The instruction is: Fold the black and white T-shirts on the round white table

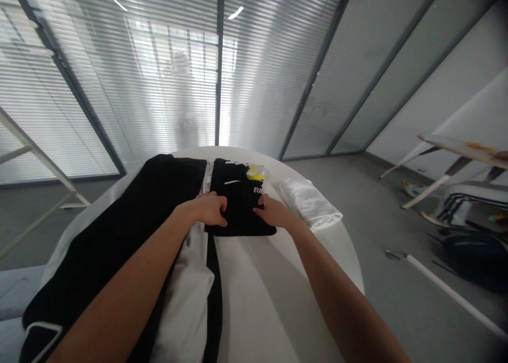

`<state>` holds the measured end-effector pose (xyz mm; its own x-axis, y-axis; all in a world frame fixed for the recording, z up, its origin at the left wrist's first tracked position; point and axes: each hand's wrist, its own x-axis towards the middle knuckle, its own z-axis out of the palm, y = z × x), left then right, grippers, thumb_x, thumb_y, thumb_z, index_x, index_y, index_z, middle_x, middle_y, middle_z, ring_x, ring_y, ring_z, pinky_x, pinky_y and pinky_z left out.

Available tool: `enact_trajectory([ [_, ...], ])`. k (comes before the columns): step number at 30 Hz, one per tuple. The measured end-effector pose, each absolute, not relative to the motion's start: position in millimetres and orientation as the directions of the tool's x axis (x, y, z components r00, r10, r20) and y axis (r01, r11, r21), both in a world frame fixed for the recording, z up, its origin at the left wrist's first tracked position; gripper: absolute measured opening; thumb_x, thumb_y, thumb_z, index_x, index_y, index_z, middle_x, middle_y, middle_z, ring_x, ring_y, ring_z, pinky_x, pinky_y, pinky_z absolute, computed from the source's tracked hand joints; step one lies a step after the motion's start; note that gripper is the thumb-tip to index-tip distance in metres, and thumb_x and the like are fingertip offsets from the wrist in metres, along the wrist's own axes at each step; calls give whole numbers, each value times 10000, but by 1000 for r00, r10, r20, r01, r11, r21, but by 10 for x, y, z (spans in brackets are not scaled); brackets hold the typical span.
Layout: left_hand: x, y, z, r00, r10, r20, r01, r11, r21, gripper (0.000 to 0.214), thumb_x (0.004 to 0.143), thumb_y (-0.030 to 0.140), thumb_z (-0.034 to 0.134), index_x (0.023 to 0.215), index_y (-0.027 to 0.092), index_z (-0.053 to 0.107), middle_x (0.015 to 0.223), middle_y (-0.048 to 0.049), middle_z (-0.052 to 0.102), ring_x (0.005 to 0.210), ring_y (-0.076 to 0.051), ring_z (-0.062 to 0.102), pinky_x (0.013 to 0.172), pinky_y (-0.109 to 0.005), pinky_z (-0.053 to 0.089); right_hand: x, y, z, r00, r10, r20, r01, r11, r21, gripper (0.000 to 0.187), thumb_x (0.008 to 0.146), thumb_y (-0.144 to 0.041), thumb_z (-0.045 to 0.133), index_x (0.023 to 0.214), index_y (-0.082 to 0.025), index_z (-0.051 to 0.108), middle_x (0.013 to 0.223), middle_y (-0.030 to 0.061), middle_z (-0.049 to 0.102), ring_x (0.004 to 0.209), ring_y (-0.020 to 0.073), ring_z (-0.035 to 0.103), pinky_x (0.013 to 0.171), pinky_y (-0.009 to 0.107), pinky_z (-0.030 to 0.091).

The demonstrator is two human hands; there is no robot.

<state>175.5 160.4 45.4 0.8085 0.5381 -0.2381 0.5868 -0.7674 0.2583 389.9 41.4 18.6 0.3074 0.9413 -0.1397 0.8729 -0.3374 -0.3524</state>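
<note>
A folded black T-shirt (240,191) with a white and yellow print lies on the round white table (257,294). My left hand (209,208) grips its near left edge with curled fingers. My right hand (273,211) rests on its near right corner, fingers pressed down flat onto the cloth. Both forearms reach in from the bottom of the view.
A large black garment (130,220) with white trim is spread over the table's left side. A folded white cloth (310,201) lies at the right rim. Glass walls with blinds stand behind. Another table (460,148), bags and a white pole (448,291) are on the floor at right.
</note>
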Motion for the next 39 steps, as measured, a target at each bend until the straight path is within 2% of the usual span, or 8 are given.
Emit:
enact_trajectory([
  [3, 1644, 1518, 415, 837, 475, -271, 542, -789, 291, 359, 635, 409, 737, 949, 244, 680, 1021, -94, 595, 992, -305, 568, 849, -417, 470, 3828, 235, 206, 189, 969, -157, 920, -231, -315, 320, 883, -478, 547, 1033, -196, 562, 1047, 112, 662, 915, 243, 632, 745, 299, 413],
  [7, 1468, 1456, 304, 873, 461, -157, 486, -801, 349, 124, 780, 322, 615, 850, 233, 667, 955, -67, 617, 979, -259, 571, 886, -391, 449, 3769, 35, 226, 117, 979, -166, 916, -171, -364, 422, 814, -543, 627, 1072, -214, 565, 1032, 82, 660, 849, 219, 618, 675, 277, 390],
  [15, 1246, 1352, 266, 916, 399, -49, 380, -820, 427, 51, 787, 220, 555, 744, 210, 580, 874, -34, 610, 878, -192, 574, 850, -320, 443, 3931, -157, 170, 3, 990, -139, 833, -80, -547, 250, 774, -261, 656, 1015, -236, 595, 782, -24, 617, 698, 153, 567, 611, 244, 380],
  [25, 1290, 1328, 341, 893, 439, -99, 437, -794, 422, 132, 721, 170, 519, 599, 209, 553, 756, -17, 636, 805, -183, 614, 767, -282, 447, 3973, -227, 266, -20, 976, -218, 806, -113, -581, 137, 748, -196, 616, 873, -225, 664, 763, -2, 652, 693, 160, 597, 611, 250, 412],
  [27, 1339, 1315, 300, 855, 514, -72, 500, -778, 381, 173, 801, 224, 479, 658, 211, 575, 822, -38, 662, 807, -195, 629, 751, -296, 453, 3919, -193, 286, -4, 989, -149, 827, -80, -556, 74, 809, -267, 594, 813, -222, 652, 765, 7, 649, 704, 163, 595, 625, 256, 404],
  [30, 1434, 1288, 206, 721, 693, -6, 666, -691, 280, 278, 915, 371, 378, 901, 203, 599, 932, -103, 686, 852, -259, 659, 742, -355, 464, 3828, -119, 277, 111, 994, -6, 904, -103, -415, 339, 925, -458, 474, 736, -214, 612, 778, 39, 642, 725, 177, 583, 642, 276, 376],
  [33, 1499, 1291, 111, 632, 775, -10, 755, -612, 235, 348, 912, 404, 404, 1145, 176, 527, 983, -149, 697, 908, -312, 674, 750, -390, 466, 3769, -62, 198, 209, 978, 27, 948, -196, -251, 330, 914, -506, 500, 784, -214, 585, 814, 56, 646, 731, 192, 577, 621, 283, 335],
  [39, 1464, 1400, 70, 627, 775, -83, 736, -554, 390, 386, 855, 257, 451, 1238, 228, 488, 910, -80, 714, 839, -257, 690, 709, -329, 461, 3822, -50, 92, 130, 989, -72, 938, -146, -314, 198, 917, -376, 533, 802, -222, 580, 802, 29, 659, 706, 166, 576, 617, 260, 328],
])
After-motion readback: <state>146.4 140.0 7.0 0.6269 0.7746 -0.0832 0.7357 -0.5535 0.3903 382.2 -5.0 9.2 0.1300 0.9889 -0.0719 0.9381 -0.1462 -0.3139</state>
